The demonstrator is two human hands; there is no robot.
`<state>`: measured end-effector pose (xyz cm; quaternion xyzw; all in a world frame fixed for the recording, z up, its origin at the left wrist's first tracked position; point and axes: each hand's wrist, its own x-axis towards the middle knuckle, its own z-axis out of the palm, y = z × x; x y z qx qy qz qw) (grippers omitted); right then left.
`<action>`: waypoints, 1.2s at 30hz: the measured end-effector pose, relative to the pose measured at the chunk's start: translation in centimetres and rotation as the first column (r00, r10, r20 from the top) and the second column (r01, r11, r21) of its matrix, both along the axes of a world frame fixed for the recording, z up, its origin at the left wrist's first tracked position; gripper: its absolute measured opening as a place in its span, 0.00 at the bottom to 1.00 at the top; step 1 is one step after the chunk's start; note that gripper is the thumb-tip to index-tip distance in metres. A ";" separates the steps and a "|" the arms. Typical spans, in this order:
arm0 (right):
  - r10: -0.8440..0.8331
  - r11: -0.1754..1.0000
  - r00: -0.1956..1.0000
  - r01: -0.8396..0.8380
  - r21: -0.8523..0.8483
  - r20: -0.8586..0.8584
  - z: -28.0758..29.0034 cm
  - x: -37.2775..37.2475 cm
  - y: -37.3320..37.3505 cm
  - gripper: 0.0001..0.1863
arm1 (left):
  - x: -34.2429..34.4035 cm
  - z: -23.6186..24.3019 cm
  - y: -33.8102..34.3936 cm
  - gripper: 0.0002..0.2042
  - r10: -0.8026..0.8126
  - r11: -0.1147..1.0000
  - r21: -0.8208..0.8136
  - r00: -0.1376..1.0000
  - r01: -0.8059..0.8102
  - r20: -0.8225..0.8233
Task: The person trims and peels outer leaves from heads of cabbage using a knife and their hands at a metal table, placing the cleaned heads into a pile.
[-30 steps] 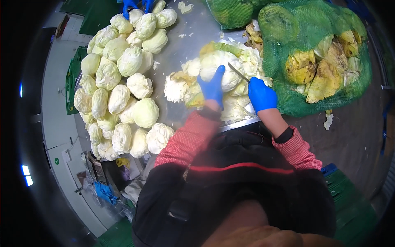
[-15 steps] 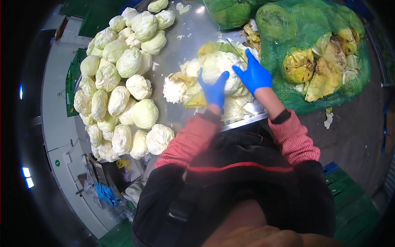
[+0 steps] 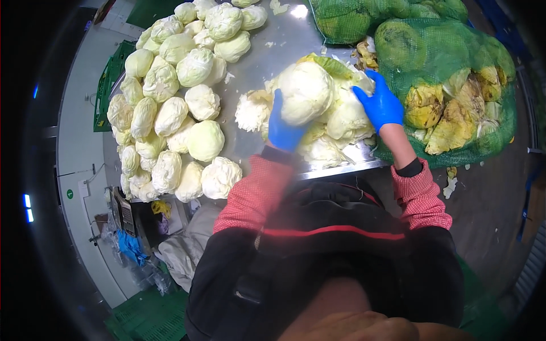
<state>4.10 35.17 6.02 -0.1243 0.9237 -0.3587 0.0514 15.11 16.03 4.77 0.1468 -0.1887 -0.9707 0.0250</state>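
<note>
A pale, stripped cabbage head [image 3: 307, 92] rests in my left hand [image 3: 286, 129], the blue-gloved thumb and fingers curved around its left and lower side. My right hand [image 3: 384, 105], also in a blue glove, is just right of it, with thumb and fingers around the edge of loose outer cabbage leaves [image 3: 346, 111]. A green-yellow leaf [image 3: 334, 67] stands up behind the head. Below and to the left lie more trimmed leaves [image 3: 253, 111] on the metal table. What is under my right palm is hidden.
Many peeled cabbages [image 3: 170, 119] are heaped on the left of the metal table [image 3: 287, 42]. On the right lies a green net bag [image 3: 455, 54] with cabbages and yellowed leaves on it; another net bag [image 3: 341, 20] lies behind. The table's front edge [image 3: 341, 169] is close to my body.
The cabbage head has come away from its outer leaves, lifted and turned by my left hand. My right hand has moved right with the leaves. The whole view has shifted slightly.
</note>
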 end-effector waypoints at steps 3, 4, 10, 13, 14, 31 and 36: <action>0.169 0.984 0.985 -0.171 -0.052 -0.035 2.5 2.5 -2.7 0.36 | -0.4 0.1 0.3 0.27 -0.104 0.990 0.077 0.978 0.120 -0.179; 0.243 0.967 0.970 -0.244 -0.077 -0.017 2.7 3.2 -3.4 0.38 | -0.2 0.2 0.3 0.27 -0.100 0.991 0.072 0.979 0.114 -0.176; 0.424 0.858 0.877 -0.310 -0.409 0.227 -0.9 5.3 -1.5 0.12 | -0.8 -0.9 1.0 0.27 0.012 1.000 0.011 1.000 -0.012 -0.002; 0.425 0.768 0.799 -0.070 -0.636 0.426 -1.6 5.1 0.1 0.11 | -1.0 -1.5 0.7 0.28 0.047 0.999 -0.025 0.999 -0.047 -0.021; 0.344 0.742 0.861 -0.006 -0.671 0.373 -2.1 4.3 0.1 0.12 | -1.0 -1.4 0.9 0.28 0.044 0.999 -0.021 0.999 -0.044 -0.015; 0.330 0.748 0.757 0.155 -0.646 0.563 -3.2 0.9 4.2 0.08 | -1.1 -2.5 0.6 0.23 -0.016 0.994 0.109 1.000 0.017 -0.010; 0.344 0.443 0.837 0.256 -0.859 0.426 0.3 -0.3 3.5 0.11 | -2.2 -2.6 1.3 0.19 0.190 0.901 -0.403 0.981 -0.160 0.035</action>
